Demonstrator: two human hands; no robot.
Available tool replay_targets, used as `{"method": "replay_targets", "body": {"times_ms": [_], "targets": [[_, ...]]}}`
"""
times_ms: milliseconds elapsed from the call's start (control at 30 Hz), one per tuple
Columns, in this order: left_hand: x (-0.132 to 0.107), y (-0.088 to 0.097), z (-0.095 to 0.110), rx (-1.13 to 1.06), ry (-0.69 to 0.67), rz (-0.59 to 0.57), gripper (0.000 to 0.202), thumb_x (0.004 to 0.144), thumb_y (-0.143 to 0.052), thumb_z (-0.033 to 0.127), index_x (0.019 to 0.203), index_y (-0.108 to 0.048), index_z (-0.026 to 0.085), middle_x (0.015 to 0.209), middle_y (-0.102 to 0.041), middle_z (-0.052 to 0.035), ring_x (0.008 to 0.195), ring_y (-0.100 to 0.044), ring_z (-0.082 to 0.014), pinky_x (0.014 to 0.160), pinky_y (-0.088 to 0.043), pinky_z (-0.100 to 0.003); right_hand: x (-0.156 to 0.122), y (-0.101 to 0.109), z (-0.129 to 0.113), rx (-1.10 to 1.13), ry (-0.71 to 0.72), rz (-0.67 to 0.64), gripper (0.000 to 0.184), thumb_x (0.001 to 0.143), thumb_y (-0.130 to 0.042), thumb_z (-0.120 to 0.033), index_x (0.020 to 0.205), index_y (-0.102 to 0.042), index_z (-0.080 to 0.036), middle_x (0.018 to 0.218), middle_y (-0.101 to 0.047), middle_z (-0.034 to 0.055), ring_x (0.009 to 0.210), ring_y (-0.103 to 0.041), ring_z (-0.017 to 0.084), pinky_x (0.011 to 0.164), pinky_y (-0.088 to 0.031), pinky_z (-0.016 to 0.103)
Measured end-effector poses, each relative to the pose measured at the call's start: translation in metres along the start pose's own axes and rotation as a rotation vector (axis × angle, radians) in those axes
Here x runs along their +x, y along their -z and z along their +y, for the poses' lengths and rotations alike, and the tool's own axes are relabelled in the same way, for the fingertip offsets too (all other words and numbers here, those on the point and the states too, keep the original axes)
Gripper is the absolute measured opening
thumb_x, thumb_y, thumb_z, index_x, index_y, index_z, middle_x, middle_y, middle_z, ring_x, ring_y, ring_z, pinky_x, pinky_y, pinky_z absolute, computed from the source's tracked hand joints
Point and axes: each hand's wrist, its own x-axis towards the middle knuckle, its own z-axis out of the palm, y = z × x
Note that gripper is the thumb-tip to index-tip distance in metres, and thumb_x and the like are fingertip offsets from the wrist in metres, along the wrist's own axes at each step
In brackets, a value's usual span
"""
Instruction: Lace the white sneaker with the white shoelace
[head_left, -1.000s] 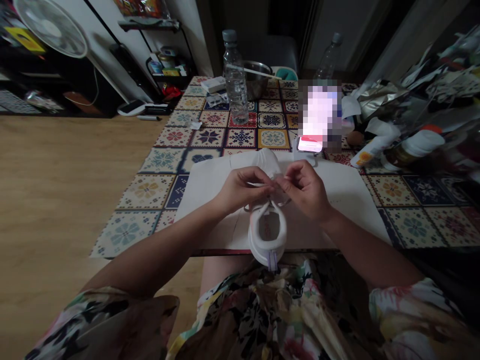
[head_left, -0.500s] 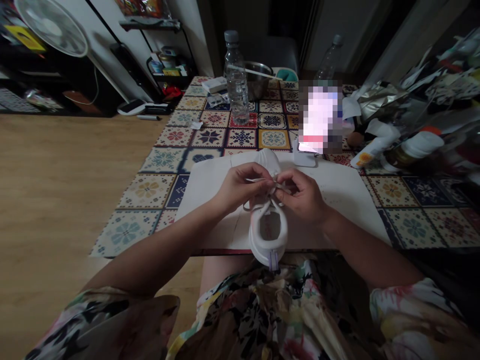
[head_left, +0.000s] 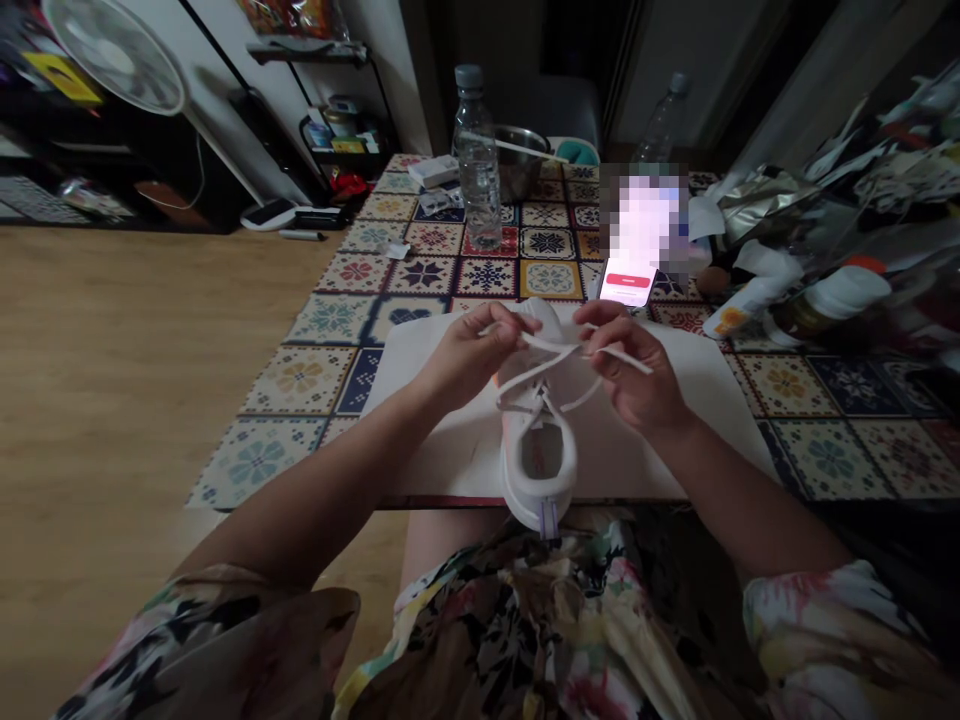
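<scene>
A white sneaker (head_left: 537,490) rests on a white sheet (head_left: 420,460) at the table's near edge, its heel toward me and its toe pointing away. White shoelaces (head_left: 536,380) rise from its eyelets and cross above the tongue. My left hand (head_left: 480,350), left of the shoe, pinches one lace between thumb and fingers. On the other side my right hand (head_left: 630,365) grips the other lace, whose loose end sticks out to the right. Part of the shoe's front lies behind the hands and laces.
Past the sheet stands a lit phone (head_left: 628,285), partly blurred out. A clear plastic bottle (head_left: 480,190) and a metal bowl (head_left: 521,165) are farther back. Several containers, among them a white-capped jar (head_left: 832,300), crowd the right side. A patterned cloth (head_left: 322,320) covers the table.
My hands have moved apart from close together over the shoe. The laces now stretch and cross between them, with a loose end showing at the right hand.
</scene>
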Motion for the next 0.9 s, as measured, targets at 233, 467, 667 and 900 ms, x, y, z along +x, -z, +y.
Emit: {"method": "replay_targets", "body": {"times_ms": [233, 467, 667, 900], "targets": [[0.007, 0.020, 0.020, -0.085, 0.008, 0.068, 0.023, 0.092, -0.060, 0.034, 0.075, -0.054, 0.021, 0.046, -0.027, 0.0099, 0.037, -0.032, -0.0045, 0.051, -0.045, -0.018, 0.012, 0.031, -0.005, 0.312, -0.158, -0.080, 0.040, 0.079, -0.064, -0.064, 0.072, -0.047, -0.029, 0.056, -0.036, -0.0062, 0.059, -0.052, 0.018, 0.077, -0.051, 0.041], [0.014, 0.047, 0.031, 0.180, 0.405, -0.380, 0.037, 0.065, -0.084, 0.038, 0.067, -0.052, 0.020, 0.043, -0.040, 0.0065, 0.036, -0.030, -0.0055, 0.037, -0.022, -0.018, 0.008, 0.071, 0.011, 0.292, -0.214, -0.285, 0.056, 0.070, -0.061, -0.076, 0.060, -0.035, -0.027, 0.041, -0.018, -0.0111, 0.034, -0.024, 0.011, 0.037, -0.028, 0.025], [0.017, 0.060, 0.035, 0.476, 0.529, -0.585, 0.032, 0.072, -0.079, 0.041, 0.067, -0.058, 0.018, 0.047, -0.052, 0.0022, 0.041, -0.042, -0.0085, 0.043, -0.030, -0.020, 0.001, 0.088, 0.016, 0.271, -0.447, -0.772, 0.069, 0.050, -0.063, -0.088, 0.039, -0.042, -0.023, 0.029, -0.033, -0.0074, 0.027, -0.036, 0.005, 0.035, -0.033, 0.021], [0.015, 0.050, 0.036, 0.687, 0.516, -0.719, 0.029, 0.072, -0.077, 0.045, 0.082, -0.074, 0.018, 0.047, -0.052, 0.0014, 0.042, -0.047, -0.0123, 0.041, -0.035, -0.022, 0.011, 0.059, 0.000, 0.400, -0.544, -1.259, 0.038, 0.078, -0.073, -0.051, 0.067, -0.067, -0.016, 0.054, -0.063, 0.0030, 0.040, -0.055, 0.008, 0.042, -0.043, 0.019]]}}
